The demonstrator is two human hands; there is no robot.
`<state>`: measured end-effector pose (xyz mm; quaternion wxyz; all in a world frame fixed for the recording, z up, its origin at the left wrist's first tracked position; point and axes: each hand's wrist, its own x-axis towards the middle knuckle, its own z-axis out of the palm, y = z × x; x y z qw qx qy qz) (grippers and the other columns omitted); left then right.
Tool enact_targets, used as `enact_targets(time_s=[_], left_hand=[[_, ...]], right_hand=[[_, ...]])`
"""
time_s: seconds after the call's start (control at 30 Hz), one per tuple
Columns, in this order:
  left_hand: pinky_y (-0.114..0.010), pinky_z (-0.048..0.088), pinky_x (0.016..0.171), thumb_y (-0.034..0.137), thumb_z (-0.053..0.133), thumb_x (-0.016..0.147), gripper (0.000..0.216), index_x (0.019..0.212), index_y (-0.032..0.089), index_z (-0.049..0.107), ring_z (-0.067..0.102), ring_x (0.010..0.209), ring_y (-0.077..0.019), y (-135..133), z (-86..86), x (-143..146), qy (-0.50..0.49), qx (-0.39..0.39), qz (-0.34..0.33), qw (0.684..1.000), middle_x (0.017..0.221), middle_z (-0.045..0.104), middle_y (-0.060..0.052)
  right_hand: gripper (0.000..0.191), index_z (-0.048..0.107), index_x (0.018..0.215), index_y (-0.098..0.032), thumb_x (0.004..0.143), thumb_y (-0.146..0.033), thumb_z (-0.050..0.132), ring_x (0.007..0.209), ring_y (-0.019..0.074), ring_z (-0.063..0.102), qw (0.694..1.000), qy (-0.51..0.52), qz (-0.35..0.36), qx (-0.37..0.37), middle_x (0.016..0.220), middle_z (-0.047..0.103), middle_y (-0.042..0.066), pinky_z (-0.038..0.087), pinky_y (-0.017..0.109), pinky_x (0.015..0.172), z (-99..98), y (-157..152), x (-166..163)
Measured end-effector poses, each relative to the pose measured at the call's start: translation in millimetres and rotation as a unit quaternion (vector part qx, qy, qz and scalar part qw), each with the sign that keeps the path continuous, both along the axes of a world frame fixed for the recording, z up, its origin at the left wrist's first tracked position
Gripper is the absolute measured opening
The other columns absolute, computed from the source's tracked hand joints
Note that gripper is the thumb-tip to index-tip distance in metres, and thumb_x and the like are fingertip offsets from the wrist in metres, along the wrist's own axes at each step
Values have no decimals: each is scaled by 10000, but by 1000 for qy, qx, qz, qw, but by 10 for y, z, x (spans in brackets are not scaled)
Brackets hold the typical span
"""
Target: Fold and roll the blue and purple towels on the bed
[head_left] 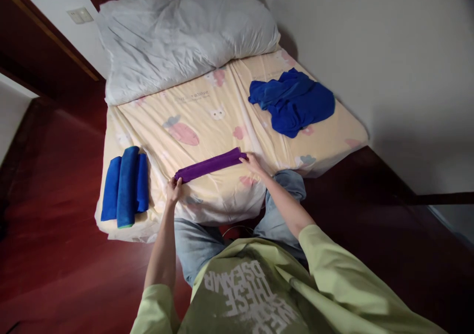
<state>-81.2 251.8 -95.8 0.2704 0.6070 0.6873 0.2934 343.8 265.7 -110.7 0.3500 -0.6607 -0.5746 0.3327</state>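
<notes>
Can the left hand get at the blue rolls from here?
Probably yes: only the bed sheet shows between the left hand and the blue rolls, though it would first have to release its end of the purple cloth.

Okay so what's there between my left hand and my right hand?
The head view shows a narrow purple cloth running from your left hand to your right hand.

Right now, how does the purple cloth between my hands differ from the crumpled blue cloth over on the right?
The purple cloth is in a long, narrow strip; the blue cloth is a loose, wrinkled heap.
The purple cloth is held at its ends by your left hand and right hand; neither hand touches the blue cloth.
The purple cloth is nearer you than the blue cloth.
Both are over the same patterned sheet.
</notes>
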Motion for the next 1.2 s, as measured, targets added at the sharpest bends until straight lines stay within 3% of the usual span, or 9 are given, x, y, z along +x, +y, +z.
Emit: enact_targets(time_s=[0.1,0.33,0.5,0.7,0.93,1.1,1.2], left_hand=[[-338,493,716,600,461,862,459,842,177,640,642,783,-253,38,-2,31,1,-11,17,1000,786,678,-82],[-318,485,712,621,419,887,493,844,187,649,657,813,-254,114,-38,56,4,-44,53,998,796,702,-83],[-328,492,719,589,431,899,479,854,178,674,677,836,-275,149,-46,88,33,-57,79,995,811,720,-109],[-345,514,708,528,506,885,409,826,162,679,689,831,-286,142,71,234,7,-46,131,990,826,741,-136],[-380,538,775,496,618,837,335,926,177,662,714,837,-282,178,95,297,-21,-70,204,976,901,754,-135],[-368,526,784,490,605,852,319,946,187,633,707,857,-272,169,67,303,-13,-66,207,976,905,745,-120],[-372,520,799,462,608,859,287,958,193,618,690,855,-265,161,46,318,-9,-59,205,977,882,725,-103]], right_hand=[[322,689,1022,-188,923,-465,558,866,226,670,998,-57,-10,-22,902,728,74,535,343,857,48,54,-35],[429,661,1214,-211,995,-520,460,1133,290,624,978,-188,-55,-69,1157,718,131,443,429,1028,164,99,-156],[426,665,1221,-243,1000,-542,458,1124,290,627,970,-203,-68,-119,1185,717,116,445,436,1015,196,224,-188],[355,672,1137,-240,991,-512,496,1095,281,643,965,-197,-75,-154,1169,714,107,471,429,980,240,308,-204],[325,564,1187,-193,964,-429,568,1048,291,658,968,-185,-113,-126,1120,710,140,491,420,928,208,300,-272],[283,567,1157,-189,958,-389,545,1005,296,653,971,-187,-107,-101,1073,695,132,502,446,906,107,285,-266],[272,596,1127,-185,944,-378,540,1086,327,608,966,-226,-121,-42,1167,654,164,481,508,937,113,247,-266]])
